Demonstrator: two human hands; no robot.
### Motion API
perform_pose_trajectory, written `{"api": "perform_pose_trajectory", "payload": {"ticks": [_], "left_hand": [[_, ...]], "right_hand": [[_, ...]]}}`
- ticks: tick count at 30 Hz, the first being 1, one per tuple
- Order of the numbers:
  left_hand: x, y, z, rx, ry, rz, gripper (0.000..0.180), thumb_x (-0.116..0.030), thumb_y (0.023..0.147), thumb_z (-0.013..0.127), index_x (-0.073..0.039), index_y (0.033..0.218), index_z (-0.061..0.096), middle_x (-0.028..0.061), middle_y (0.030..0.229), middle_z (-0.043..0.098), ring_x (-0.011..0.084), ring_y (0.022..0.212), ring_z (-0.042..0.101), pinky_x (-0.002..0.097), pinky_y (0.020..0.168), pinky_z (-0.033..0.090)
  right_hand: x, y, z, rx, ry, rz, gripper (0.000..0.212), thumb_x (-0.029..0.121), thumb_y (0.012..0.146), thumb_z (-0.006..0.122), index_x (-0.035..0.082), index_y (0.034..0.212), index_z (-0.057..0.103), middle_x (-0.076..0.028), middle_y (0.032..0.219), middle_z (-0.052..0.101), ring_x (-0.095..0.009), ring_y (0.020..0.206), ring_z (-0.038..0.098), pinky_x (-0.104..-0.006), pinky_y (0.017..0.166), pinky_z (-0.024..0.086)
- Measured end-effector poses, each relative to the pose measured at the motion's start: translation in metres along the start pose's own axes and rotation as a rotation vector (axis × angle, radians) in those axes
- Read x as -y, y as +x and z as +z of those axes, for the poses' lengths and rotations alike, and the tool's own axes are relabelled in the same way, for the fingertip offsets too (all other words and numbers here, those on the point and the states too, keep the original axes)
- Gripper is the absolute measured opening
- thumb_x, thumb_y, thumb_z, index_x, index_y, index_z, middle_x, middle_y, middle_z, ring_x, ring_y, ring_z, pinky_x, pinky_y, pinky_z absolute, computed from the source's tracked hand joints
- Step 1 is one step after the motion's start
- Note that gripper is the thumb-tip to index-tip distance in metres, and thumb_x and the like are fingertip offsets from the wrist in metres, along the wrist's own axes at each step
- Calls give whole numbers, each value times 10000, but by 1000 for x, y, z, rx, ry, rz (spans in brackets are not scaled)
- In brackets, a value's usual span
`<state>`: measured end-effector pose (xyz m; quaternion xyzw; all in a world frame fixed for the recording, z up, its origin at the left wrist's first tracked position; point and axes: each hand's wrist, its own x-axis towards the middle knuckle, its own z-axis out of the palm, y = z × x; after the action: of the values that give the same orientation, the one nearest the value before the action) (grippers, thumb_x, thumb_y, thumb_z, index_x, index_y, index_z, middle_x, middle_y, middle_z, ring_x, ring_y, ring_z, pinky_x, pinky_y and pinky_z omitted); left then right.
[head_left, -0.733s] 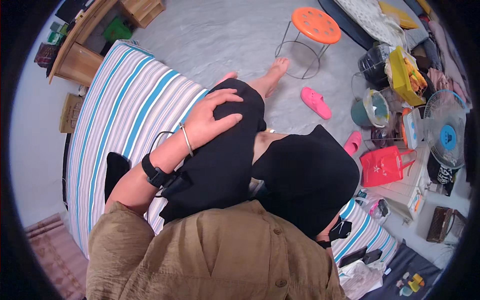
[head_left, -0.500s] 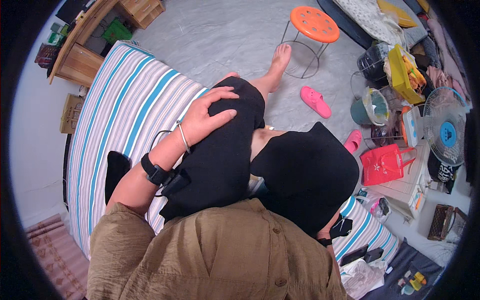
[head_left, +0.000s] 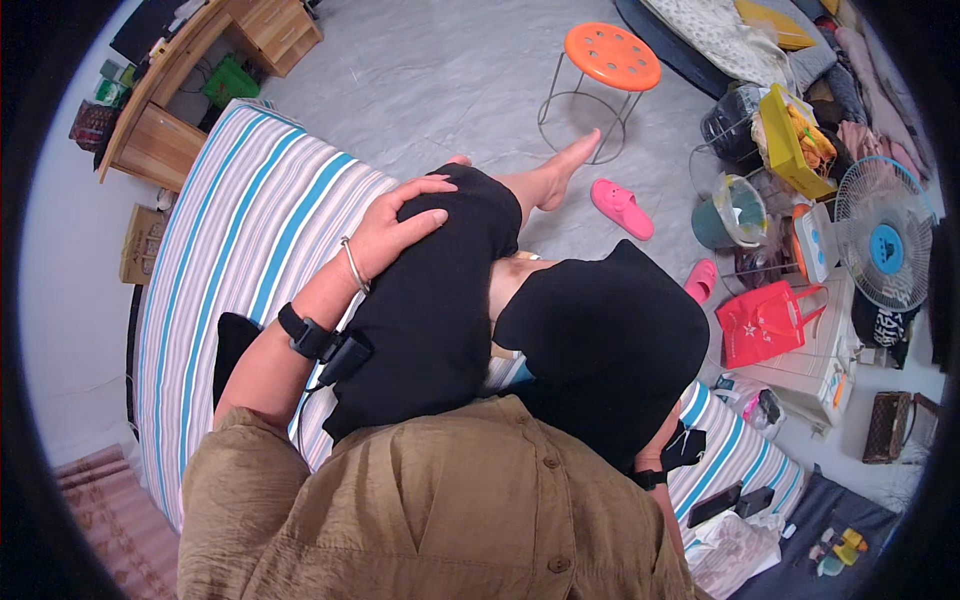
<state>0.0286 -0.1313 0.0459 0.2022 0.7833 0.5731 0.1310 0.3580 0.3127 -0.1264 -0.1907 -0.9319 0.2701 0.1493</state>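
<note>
My left hand (head_left: 395, 230) lies open on the left knee, its fingers spread over the black shorts (head_left: 430, 310). A metal bangle (head_left: 352, 265) circles that wrist, with a black strap (head_left: 305, 335) further up the forearm and a small black box (head_left: 348, 357) wired beside it. My right hand (head_left: 652, 455) is down by the right thigh next to the bed; the leg hides its fingers. It has a black strap (head_left: 650, 479) at the wrist. Beneath me is the bed with a striped sheet (head_left: 260, 220). One bare foot (head_left: 567, 168) reaches out over the floor.
An orange stool (head_left: 612, 57) stands ahead on the grey floor, near pink clogs (head_left: 622, 208). To the right are a bin (head_left: 718, 225), a fan (head_left: 886, 248), a red bag (head_left: 765, 325) and a yellow basket (head_left: 785, 140). A wooden desk (head_left: 165, 80) stands far left.
The view has tilted slightly, shifting the stool and floor items lower and left. The bare foot has swung, its toes pointing further right. My left hand stays on the knee.
</note>
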Motion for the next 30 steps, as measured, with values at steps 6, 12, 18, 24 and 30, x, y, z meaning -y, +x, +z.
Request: {"api": "perform_pose_trajectory", "payload": {"ticks": [6,12,18,24,30], "left_hand": [[0,-4,18,-38,41,17,366,-222,906,667,-62,1236,661,158,1404,563,279,1357,479,402,1156,315],[-8,-8,42,-118,402,114,398,-255,865,701,-75,1216,651,181,1413,544,342,1351,481,437,1143,345],[-14,-1,56,-163,612,186,428,-313,821,732,-105,1191,676,180,1382,561,390,1355,455,458,1129,363],[-22,3,60,-124,642,177,391,-304,813,728,-106,1149,696,158,1376,575,368,1356,462,453,1127,362],[-16,1,54,-136,579,184,374,-264,817,738,-105,1152,692,163,1333,608,367,1326,498,449,1116,385]], "right_hand": [[4,0,-3,24,-17,35,230,107,894,543,32,1071,670,-130,1022,650,-339,1012,580,-419,914,454],[14,2,-6,17,56,55,233,111,895,551,29,1079,669,-130,1026,649,-341,1018,579,-411,919,452],[-12,-5,0,44,191,147,261,109,928,525,29,1134,665,-131,1072,654,-338,1044,578,-398,946,443],[-13,-3,-2,59,216,169,294,105,929,506,15,1168,650,-143,1081,655,-344,1045,578,-404,951,441],[-4,0,-6,96,-101,-53,285,110,919,514,14,1147,655,-144,1066,654,-341,1038,581,-402,940,446]]}}
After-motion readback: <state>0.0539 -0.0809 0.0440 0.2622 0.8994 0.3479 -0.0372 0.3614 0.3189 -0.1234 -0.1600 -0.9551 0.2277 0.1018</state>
